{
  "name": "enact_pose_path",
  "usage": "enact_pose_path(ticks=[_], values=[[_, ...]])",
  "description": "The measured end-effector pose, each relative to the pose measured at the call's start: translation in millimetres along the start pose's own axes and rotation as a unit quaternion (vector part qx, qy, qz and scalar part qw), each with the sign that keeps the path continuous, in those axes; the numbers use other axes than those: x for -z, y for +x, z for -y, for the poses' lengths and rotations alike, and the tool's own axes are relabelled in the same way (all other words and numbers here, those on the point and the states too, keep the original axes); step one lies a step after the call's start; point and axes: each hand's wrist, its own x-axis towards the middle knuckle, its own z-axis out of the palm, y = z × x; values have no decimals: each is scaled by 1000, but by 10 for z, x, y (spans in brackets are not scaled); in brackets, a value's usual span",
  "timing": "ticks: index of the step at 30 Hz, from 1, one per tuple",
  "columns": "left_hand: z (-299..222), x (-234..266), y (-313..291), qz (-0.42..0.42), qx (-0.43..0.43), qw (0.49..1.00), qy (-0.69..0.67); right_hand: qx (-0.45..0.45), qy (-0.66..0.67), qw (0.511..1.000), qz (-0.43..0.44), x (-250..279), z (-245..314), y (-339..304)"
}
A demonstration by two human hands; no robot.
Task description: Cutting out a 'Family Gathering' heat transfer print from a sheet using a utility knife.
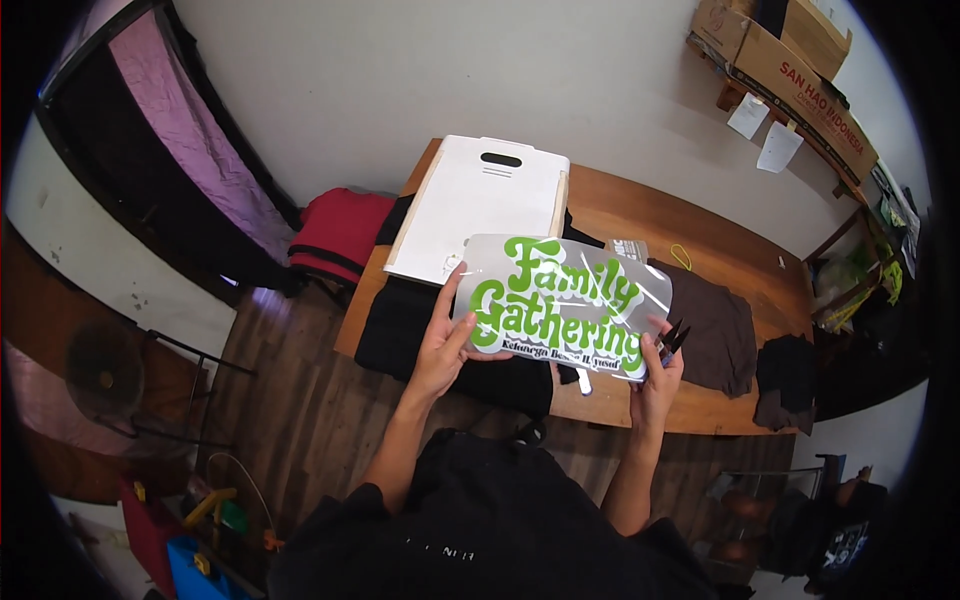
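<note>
Above the near edge of the wooden table [720,250], both hands hold up a clear film sheet [560,300] printed with green lettering. The left hand [440,350] grips the sheet's left edge, thumb on its face and fingers behind. The right hand [658,375] pinches the sheet's lower right corner and also holds dark tweezers [672,340], whose tips point up beside the film. Under the sheet a black garment [420,330] lies spread on the table and hangs over its near edge. A white board [480,205] with a slot handle rests on the table's far left part. A brown garment [715,330] lies to the right, and a red bag [340,235] sits left of the table.
</note>
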Motion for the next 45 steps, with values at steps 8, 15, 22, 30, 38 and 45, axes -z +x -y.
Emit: enact_pose_path(ticks=[8, 15, 22, 30, 38, 45], values=[[-211, 515, -54, 60, 12, 990, 125, 52, -47, 997, 29, -220, -128, 2], [-249, 814, -165, 84, 46, 987, 126, -6, -51, 999, 5, -338, -289, -316], [-116, 933, -217, 79, 52, 988, 120, -24, -50, 998, -30, -341, -485, -589], [289, 1130, -217, 35, 132, 987, 79, -9, -65, 996, -55, -244, -674, -705], [497, 1202, -265, 17, 150, 986, -71, -66, -40, 991, -110, -79, -871, -768], [871, 941, -317, 139, 171, 955, -199, -105, 66, 985, -121, -147, -998, -737]])
